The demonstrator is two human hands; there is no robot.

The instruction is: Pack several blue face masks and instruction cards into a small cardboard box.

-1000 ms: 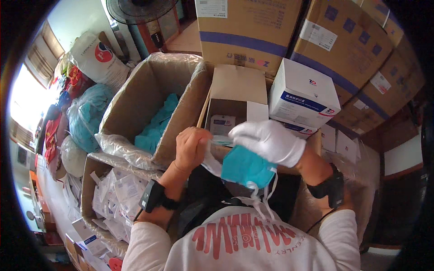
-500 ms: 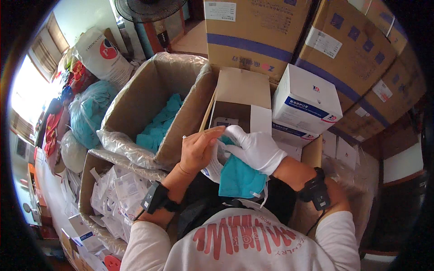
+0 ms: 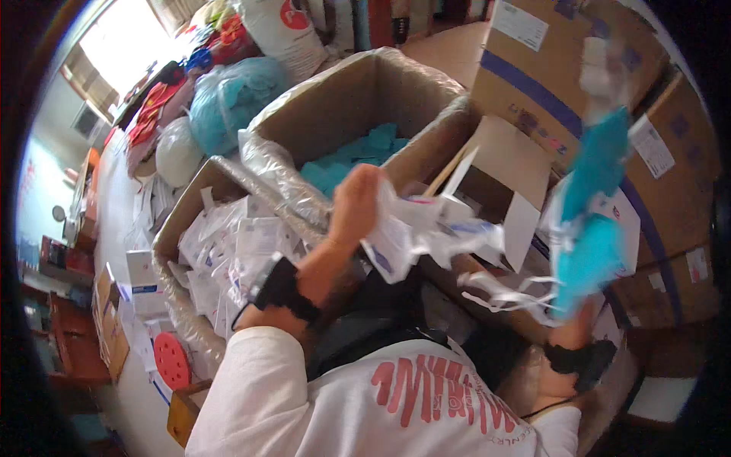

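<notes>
My bare left hand [image 3: 358,199] is closed on a crumpled white wrapper [image 3: 438,228] with blue print, which spreads out to its right. At the right, a teal face mask [image 3: 592,255] is blurred by motion in front of my right hand [image 3: 562,242], which wears a white glove. The fingers are mostly hidden, but the hand seems closed on the mask. White ear loops [image 3: 518,293] trail to the left. More teal fabric [image 3: 600,156] extends above, ending in a blurred white shape [image 3: 604,72] that I cannot make out.
A plastic-lined carton [image 3: 266,126] with teal masks stands ahead. To its left, another lined carton [image 3: 169,251] is full of white wrappers. An open small box [image 3: 525,164] stands beyond my hands. Large cartons [image 3: 533,91] rise at the right. A red disc [image 3: 172,359] lies lower left.
My hands have parted: the right swung rightward with the teal mask, and the left holds the crumpled wrapper. The whole view has turned toward the left.
</notes>
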